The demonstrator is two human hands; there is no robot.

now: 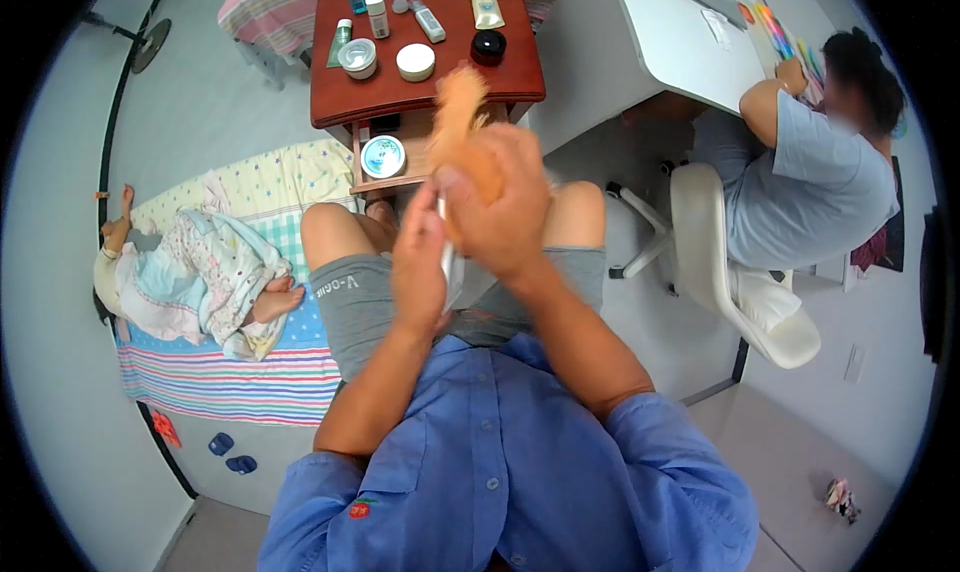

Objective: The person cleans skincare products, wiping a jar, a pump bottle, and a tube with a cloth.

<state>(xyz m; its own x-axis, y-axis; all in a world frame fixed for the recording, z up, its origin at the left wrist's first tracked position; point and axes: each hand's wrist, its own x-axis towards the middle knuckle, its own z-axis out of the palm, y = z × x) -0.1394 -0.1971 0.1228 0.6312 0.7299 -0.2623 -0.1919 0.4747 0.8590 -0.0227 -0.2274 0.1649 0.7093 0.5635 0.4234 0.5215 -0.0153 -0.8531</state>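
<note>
Orange tufted item (460,104), grasped by the right hand (508,207), points lengthwise toward the table (522,76); left hand (416,262), farther off, grips a white object (453,264).

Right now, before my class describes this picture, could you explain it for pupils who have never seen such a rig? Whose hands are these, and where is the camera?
There is no robot: these are a person's bare hands. The one camera sits on that person's head, looking forward and down, so their own shirt and knees show.

The red table ahead holds small bottles, tubes and jars, including a black jar. Its open drawer holds a round tub.

The right hand grips an orange thing, too blurred to name. The left hand is against a flat white thing; its grip is unclear.

Another person sits at the desk on the right.
</note>
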